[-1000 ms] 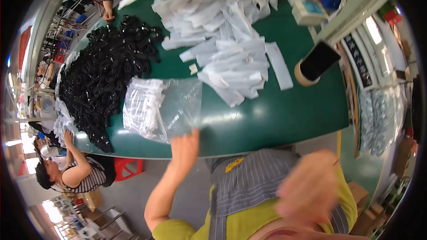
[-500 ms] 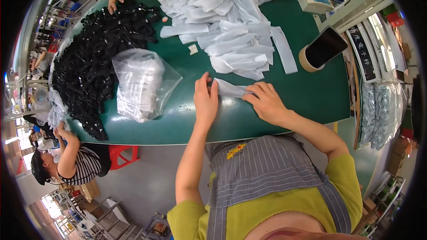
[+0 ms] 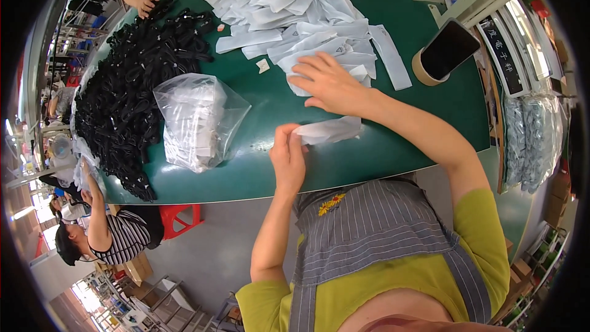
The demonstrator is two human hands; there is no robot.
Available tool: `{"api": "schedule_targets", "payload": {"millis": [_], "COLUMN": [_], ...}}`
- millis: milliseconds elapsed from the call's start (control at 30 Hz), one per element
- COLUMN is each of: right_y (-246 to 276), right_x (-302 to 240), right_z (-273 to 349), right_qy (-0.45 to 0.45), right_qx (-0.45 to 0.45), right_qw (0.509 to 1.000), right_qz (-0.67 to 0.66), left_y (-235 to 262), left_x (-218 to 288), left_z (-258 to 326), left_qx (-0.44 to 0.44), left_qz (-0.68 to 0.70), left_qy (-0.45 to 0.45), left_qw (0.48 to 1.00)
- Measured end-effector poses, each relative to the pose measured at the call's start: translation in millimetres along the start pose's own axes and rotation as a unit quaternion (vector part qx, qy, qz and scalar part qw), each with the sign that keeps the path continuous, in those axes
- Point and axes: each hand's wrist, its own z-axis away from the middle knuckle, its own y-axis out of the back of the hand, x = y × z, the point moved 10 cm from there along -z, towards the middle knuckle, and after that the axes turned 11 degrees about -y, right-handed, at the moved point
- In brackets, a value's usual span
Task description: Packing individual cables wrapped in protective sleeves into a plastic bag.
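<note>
My left hand pinches the left end of a slim, whitish translucent plastic pouch near the front of the green table. The pouch's other end lies free, pointing right. Fingers spread, my right hand is over the near edge of a big heap of similar flat pouches; whether it touches them I cannot tell. A clear plastic bag packed with white pieces lies left of my left hand.
A heap of black coiled cables covers the table's left side, with another person's hand at its far end. At right, a phone leans on a tape roll. A person in stripes works beyond a red stool.
My right hand has let go of the pouch and moved up and left to the heap, its fingers spreading. My left hand keeps the pouch. The other person's hand has shifted at the black heap.
</note>
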Motion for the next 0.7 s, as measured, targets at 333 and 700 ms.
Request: {"api": "schedule_targets", "payload": {"millis": [333, 700], "right_y": [-6.1, 19.2], "right_x": [-39.7, -26.7], "right_z": [10.2, 65.4], "right_qy": [0.045, -0.062], "right_qx": [-0.043, -0.068], "right_qw": [0.997, 0.987], "right_qz": [-0.053, -0.129], "left_y": [10.4, -54.0], "left_x": [-36.1, 46.1], "left_z": [48.2, 66.3], "left_qx": [0.000, -0.301], "left_qz": [0.094, -0.330], "left_qy": [0.150, -0.352], "left_qw": [0.984, 0.823]}}
